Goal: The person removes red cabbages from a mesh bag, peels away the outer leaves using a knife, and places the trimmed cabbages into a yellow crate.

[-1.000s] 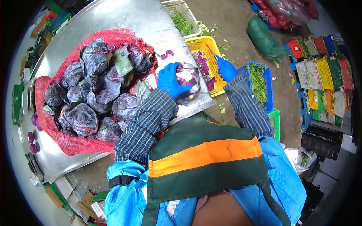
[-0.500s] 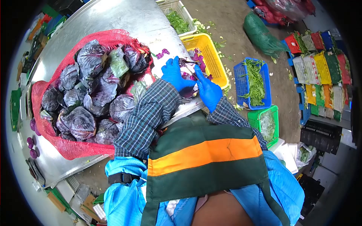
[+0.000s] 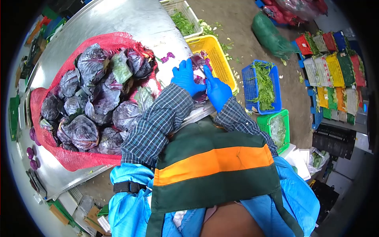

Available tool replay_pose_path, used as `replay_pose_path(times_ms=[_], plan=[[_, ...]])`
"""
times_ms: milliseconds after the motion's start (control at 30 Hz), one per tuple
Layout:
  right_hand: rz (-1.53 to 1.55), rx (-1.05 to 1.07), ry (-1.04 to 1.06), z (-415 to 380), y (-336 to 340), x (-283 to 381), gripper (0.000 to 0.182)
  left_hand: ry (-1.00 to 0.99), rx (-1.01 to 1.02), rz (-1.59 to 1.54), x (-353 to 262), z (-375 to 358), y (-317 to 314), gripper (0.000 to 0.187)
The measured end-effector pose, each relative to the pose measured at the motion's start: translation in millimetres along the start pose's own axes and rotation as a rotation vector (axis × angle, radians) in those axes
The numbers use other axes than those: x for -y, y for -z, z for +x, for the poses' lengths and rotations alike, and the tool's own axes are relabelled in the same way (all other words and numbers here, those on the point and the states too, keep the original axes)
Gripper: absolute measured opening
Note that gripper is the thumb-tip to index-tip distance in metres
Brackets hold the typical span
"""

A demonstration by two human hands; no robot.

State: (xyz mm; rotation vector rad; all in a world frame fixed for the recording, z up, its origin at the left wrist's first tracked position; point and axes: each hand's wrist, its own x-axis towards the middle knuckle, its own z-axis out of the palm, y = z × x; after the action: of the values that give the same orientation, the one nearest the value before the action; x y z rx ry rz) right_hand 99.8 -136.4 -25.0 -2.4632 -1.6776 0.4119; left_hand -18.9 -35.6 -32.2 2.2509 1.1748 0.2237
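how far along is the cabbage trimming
Early on, it seems. Done: purple trimmings lie in the yellow crate. In hand: both gloved hands, left hand and right hand, grip one cabbage at the table edge. Left: the red net sack is full of untrimmed heads.

Two blue-gloved hands, left hand (image 3: 186, 77) and right hand (image 3: 217, 91), hold one red cabbage (image 3: 199, 67); one red net sack (image 3: 71, 156) holds many more.
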Motion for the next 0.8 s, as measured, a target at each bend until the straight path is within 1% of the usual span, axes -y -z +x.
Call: replay_pose_path(times_ms=[33,67,133,167,267,300,400,533,600,667,733,767,800], plan=[[0.086,-0.006,-0.006,9.1,-2.5,-6.3,0.052,0.008,0.016,0.046,-4.8,0.4,2.5,0.113],[0.086,-0.01,-0.014,11.4,-3.0,-12.6,0.052,0.012,0.036,0.097,-8.5,-0.5,4.6,0.113],[0.2,0.065,0.082,14.4,1.5,-19.3,0.055,0.015,0.068,0.086,-11.5,0.6,8.5,0.113],[0.197,0.065,0.079,12.0,1.3,-20.7,0.055,0.036,0.099,0.069,-11.9,0.5,8.8,0.113],[0.131,0.061,-0.064,-0.8,-6.2,-17.4,0.052,0.031,0.09,0.043,-7.2,4.2,7.1,0.113],[0.167,-0.005,-0.017,-6.0,-9.2,-18.5,0.051,0.039,0.106,0.059,-11.1,3.7,10.4,0.113],[0.172,0.034,-0.008,-4.7,-6.7,-18.0,0.056,0.029,0.1,0.078,-11.7,3.9,10.0,0.113],[0.213,0.046,-0.014,-7.3,3.0,-8.3,0.056,0.04,0.11,0.05,-14.3,3.6,14.9,0.112],[0.082,0.035,-0.025,-3.0,1.7,-4.6,0.055,0.045,0.111,0.073,-16.7,3.1,11.0,0.11],[0.061,0.07,-0.047,3.3,0.6,-5.4,0.053,0.047,0.099,0.097,-17.2,5.7,10.0,0.109],[0.098,-0.01,0.005,14.8,-4.5,-11.6,0.05,0.053,0.092,0.104,-18.7,8.7,8.8,0.108],[0.095,-0.006,0.005,20.2,-6.2,-15.7,0.05,0.055,0.094,0.1,-19.2,9.2,8.2,0.108],[0.088,0.07,-0.034,28.4,-1.9,-16.4,0.048,0.086,0.123,0.111,-20.0,12.6,8.9,0.107]])
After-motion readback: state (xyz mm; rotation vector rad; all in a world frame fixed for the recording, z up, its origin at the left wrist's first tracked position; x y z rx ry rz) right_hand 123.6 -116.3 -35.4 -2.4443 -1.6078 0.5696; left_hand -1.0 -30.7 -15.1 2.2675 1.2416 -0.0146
